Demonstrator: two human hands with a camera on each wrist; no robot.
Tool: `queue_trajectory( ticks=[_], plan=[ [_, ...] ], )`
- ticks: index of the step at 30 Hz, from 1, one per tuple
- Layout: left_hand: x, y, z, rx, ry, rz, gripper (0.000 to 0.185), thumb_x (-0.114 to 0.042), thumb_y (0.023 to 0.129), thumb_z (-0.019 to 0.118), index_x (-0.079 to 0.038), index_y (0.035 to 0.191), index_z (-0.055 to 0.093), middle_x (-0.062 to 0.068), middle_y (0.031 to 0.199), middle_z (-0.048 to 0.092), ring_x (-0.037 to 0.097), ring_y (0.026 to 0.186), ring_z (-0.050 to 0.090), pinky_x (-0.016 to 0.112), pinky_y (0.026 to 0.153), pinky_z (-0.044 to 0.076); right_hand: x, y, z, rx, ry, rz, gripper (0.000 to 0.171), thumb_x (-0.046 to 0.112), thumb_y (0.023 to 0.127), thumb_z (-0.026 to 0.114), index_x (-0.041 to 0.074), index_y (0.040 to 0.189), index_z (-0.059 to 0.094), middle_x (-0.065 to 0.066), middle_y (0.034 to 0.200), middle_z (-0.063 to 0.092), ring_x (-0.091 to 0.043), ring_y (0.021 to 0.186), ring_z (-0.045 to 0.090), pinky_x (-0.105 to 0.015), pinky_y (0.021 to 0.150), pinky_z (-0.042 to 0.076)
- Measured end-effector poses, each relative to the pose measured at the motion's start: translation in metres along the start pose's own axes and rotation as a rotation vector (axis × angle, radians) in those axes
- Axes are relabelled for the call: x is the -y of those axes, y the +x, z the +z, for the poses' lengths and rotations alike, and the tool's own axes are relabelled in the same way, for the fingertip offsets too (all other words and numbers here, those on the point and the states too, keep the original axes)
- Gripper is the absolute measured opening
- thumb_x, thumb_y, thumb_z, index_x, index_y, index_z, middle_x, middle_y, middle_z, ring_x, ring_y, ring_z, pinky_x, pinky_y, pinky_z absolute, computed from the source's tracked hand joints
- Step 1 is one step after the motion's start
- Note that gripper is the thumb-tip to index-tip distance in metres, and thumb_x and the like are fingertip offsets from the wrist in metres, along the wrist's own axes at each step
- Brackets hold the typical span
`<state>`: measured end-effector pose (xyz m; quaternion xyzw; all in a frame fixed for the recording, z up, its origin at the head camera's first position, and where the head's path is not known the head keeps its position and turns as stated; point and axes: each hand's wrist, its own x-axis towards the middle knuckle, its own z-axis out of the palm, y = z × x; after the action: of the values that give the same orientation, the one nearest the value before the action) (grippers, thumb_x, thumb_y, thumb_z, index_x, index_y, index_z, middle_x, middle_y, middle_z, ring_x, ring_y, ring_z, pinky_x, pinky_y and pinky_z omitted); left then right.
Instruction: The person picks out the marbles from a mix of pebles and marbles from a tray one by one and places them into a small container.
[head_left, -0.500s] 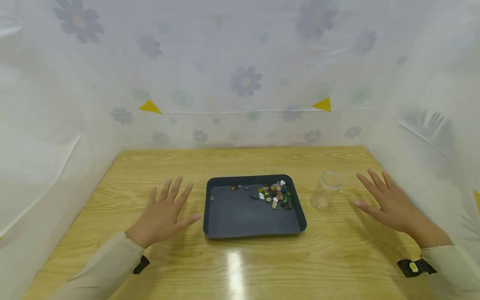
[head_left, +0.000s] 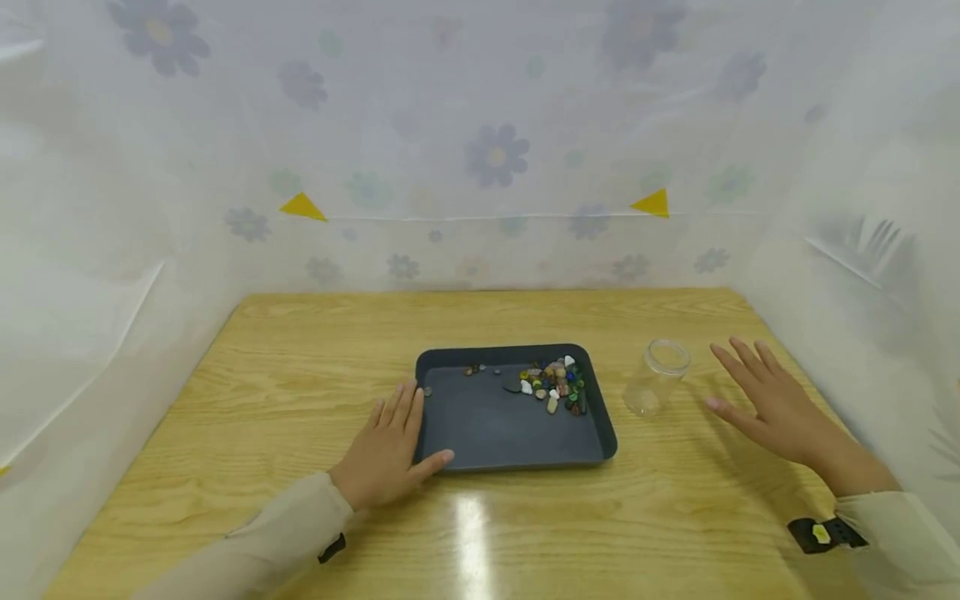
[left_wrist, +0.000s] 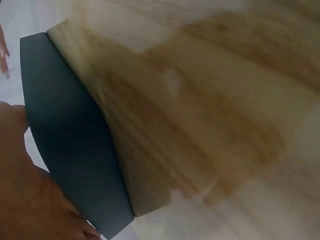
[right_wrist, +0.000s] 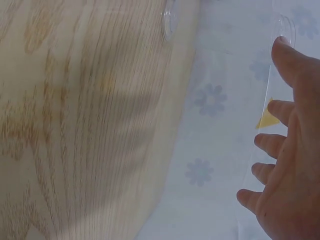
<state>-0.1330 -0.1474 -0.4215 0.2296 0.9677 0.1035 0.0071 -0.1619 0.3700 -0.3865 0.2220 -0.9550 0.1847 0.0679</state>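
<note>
A dark grey tray (head_left: 510, 435) lies on the wooden table, with a heap of mixed coloured pebbles (head_left: 553, 383) in its right back part. My left hand (head_left: 386, 454) is at the tray's left side, its fingers straight and close together along the rim, thumb over the front left corner. In the left wrist view the tray's outer wall (left_wrist: 70, 130) is beside the hand; whether they touch I cannot tell. To the right of the tray stands a clear glass jar (head_left: 654, 379), upright and lidless. My right hand (head_left: 780, 408) hovers right of the jar, fingers spread, holding nothing.
A few small stones (head_left: 474, 369) lie near the tray's back left edge, and one more stone (head_left: 427, 392) sits at its left wall. White flowered sheeting (head_left: 480, 242) encloses the table's back and sides, with yellow triangles (head_left: 652, 203) on it.
My left hand has moved right and a little down to the tray's left side, and its spread fingers have come together. The right hand has hardly moved.
</note>
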Motion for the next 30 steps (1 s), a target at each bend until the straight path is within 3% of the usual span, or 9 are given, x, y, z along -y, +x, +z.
queue_trajectory(
  ticks=[7, 15, 21, 26, 30],
  plan=[
    [-0.003, -0.001, 0.001, -0.009, -0.022, -0.005, 0.093, -0.065, 0.094, 0.037, 0.007, 0.15, 0.016, 0.024, 0.158, 0.005, 0.038, 0.145, 0.01, 0.057, 0.115, 0.014, 0.003, 0.002, 0.0, -0.01, -0.008, -0.006, 0.077, 0.025, 0.095, 0.06, 0.011, 0.155, 0.015, -0.027, 0.157, 0.006, -0.05, 0.141, -0.008, -0.073, 0.105, 0.0],
    [-0.003, 0.0, 0.004, -0.011, -0.01, -0.016, 0.096, -0.068, 0.093, 0.037, 0.005, 0.151, 0.014, 0.022, 0.158, 0.004, 0.036, 0.146, 0.007, 0.053, 0.117, 0.013, 0.008, 0.003, -0.01, -0.039, 0.086, 0.021, 0.076, 0.019, 0.095, 0.059, 0.011, 0.155, 0.014, -0.027, 0.157, 0.004, -0.048, 0.142, -0.01, -0.074, 0.104, -0.001],
    [-0.003, 0.001, 0.006, -0.03, -0.006, -0.015, 0.095, -0.067, 0.093, 0.037, 0.005, 0.151, 0.015, 0.023, 0.158, 0.005, 0.036, 0.146, 0.009, 0.053, 0.116, 0.013, 0.012, 0.005, -0.013, -0.045, 0.08, -0.007, 0.075, 0.018, 0.095, 0.06, 0.011, 0.155, 0.015, -0.026, 0.157, 0.005, -0.048, 0.142, -0.008, -0.074, 0.104, -0.002],
    [-0.003, -0.001, 0.006, -0.028, -0.009, -0.01, 0.095, -0.067, 0.093, 0.038, 0.006, 0.151, 0.015, 0.023, 0.158, 0.004, 0.036, 0.146, 0.009, 0.054, 0.116, 0.014, 0.023, 0.011, -0.02, -0.154, 0.012, -0.084, 0.075, 0.016, 0.09, 0.067, 0.011, 0.153, 0.026, -0.028, 0.153, 0.021, -0.049, 0.143, 0.005, -0.072, 0.106, 0.006],
    [-0.002, 0.0, 0.007, -0.021, -0.014, -0.01, 0.095, -0.067, 0.093, 0.036, 0.005, 0.151, 0.014, 0.022, 0.158, 0.003, 0.036, 0.146, 0.008, 0.054, 0.116, 0.013, 0.039, 0.023, -0.03, -0.279, -0.023, -0.191, 0.066, 0.021, 0.091, 0.067, 0.007, 0.148, 0.037, -0.026, 0.147, 0.035, -0.044, 0.14, 0.02, -0.063, 0.112, 0.014]
  ],
)
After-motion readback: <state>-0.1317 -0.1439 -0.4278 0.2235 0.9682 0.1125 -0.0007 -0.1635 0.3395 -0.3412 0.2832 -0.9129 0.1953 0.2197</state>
